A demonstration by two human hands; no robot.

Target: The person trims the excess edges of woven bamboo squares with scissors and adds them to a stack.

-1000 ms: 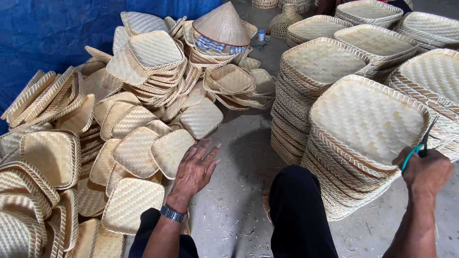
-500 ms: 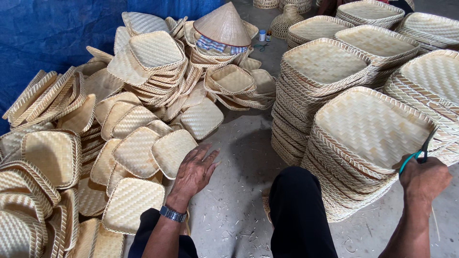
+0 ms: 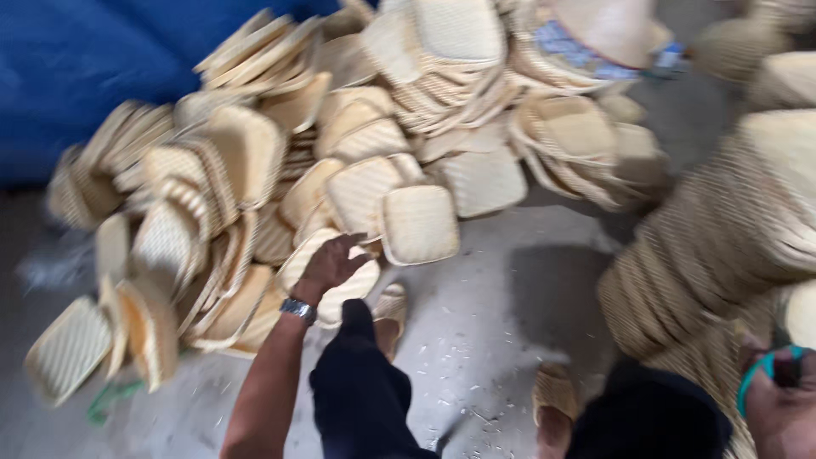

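Though blurred, right hand (image 3: 786, 408) half cropped

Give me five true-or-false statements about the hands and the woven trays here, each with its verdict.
1. The left hand rests on a woven tray. True.
2. A watch is on the left wrist. True.
3. The right hand is empty. False: it holds teal-handled scissors.
4. The backdrop is red. False: it is blue.
5. The trays lie in one neat row. False: they sit in loose piles and stacks.
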